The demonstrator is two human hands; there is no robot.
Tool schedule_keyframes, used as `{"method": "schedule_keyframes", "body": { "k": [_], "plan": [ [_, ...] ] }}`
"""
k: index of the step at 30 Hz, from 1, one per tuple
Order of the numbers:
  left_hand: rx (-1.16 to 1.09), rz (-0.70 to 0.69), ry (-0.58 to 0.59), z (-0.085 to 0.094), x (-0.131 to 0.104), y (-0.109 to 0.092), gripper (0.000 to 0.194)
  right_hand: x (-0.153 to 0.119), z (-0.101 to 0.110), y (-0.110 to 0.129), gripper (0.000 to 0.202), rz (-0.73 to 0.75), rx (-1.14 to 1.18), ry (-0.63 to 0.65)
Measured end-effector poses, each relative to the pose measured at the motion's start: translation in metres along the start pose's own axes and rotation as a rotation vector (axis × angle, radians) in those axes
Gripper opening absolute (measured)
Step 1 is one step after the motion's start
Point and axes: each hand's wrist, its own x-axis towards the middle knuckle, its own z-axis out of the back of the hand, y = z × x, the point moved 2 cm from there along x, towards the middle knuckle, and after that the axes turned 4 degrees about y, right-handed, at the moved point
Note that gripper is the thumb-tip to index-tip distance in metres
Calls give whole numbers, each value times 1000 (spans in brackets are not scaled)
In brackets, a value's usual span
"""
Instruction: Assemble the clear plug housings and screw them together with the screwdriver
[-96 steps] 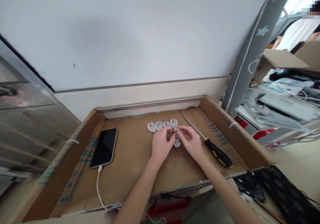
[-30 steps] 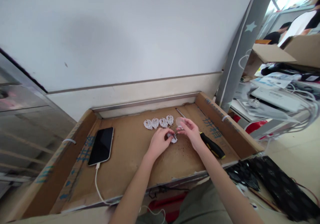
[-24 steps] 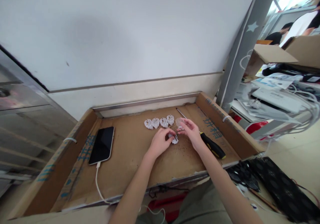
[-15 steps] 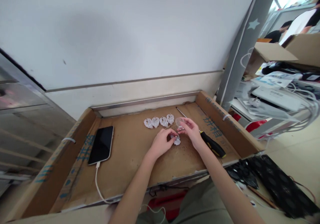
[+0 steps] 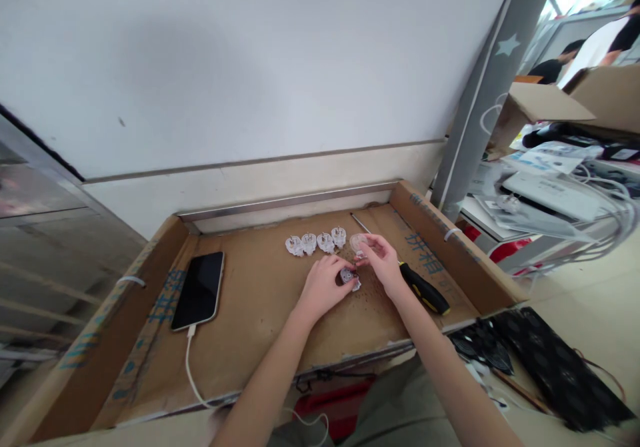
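My left hand [image 5: 326, 286] is closed around a small white plug part [image 5: 347, 276], held between thumb and fingers. Two dark holes show on its face. Close beside it, my right hand [image 5: 384, 264] pinches a clear round plastic cover [image 5: 358, 242], its fingertips nearly meeting the left hand's. Just beyond the hands several clear-white plugs stand in a row with metal pins up, among them a plug [image 5: 295, 246] at the left end and a plug [image 5: 339, 236] at the right end. A screwdriver [image 5: 425, 288] with a black and yellow handle lies under and beside my right wrist.
Cardboard [image 5: 260, 300] with raised side walls covers the worktop. At the left lies a phone [image 5: 199, 290] with a white cable [image 5: 190, 367]. A grey post [image 5: 480, 87] rises at the right, near a cluttered table and other people. Black panels [image 5: 565, 367] lie lower right.
My left hand has turned the plug part, so its face with the holes now shows upward. The right hand stays nearly still with the clear cover. The view has shifted slightly.
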Motion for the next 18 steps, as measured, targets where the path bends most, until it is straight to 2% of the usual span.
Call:
{"method": "schedule_keyframes", "body": {
  "k": [8,10,15,18],
  "plan": [
    [29,-27,-61,1,1,-2,9,-1,-1,-2,34,29,-49,-18],
    [2,1,-128,6,1,0,9,-1,0,-2,34,37,-65,-23],
    [-101,92,-407,16,0,8,7,-1,0,-4,35,51,-126,-3],
    [-102,42,-445,15,0,8,8,-3,-3,-4,34,67,-178,39]
  ]
}}
